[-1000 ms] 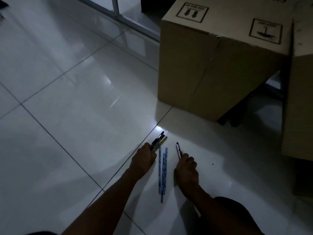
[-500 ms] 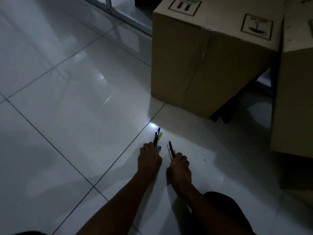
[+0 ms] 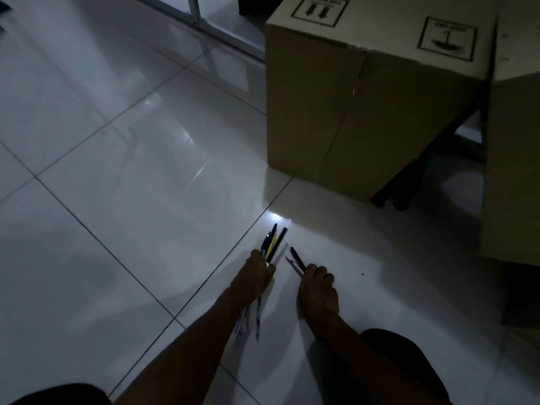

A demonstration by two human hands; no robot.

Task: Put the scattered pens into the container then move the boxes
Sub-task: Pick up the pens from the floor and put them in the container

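Box (image 3: 350, 127) with arrow label (image 3: 320, 10), umbrella label (image 3: 447, 39)

The room is dim. Glossy white floor tiles (image 3: 131, 200) with dark grout lines carry one small bright spot of light (image 3: 276, 222). A pale metal frame (image 3: 201, 21) runs along the far edge, faintly mirrored in the tiles.
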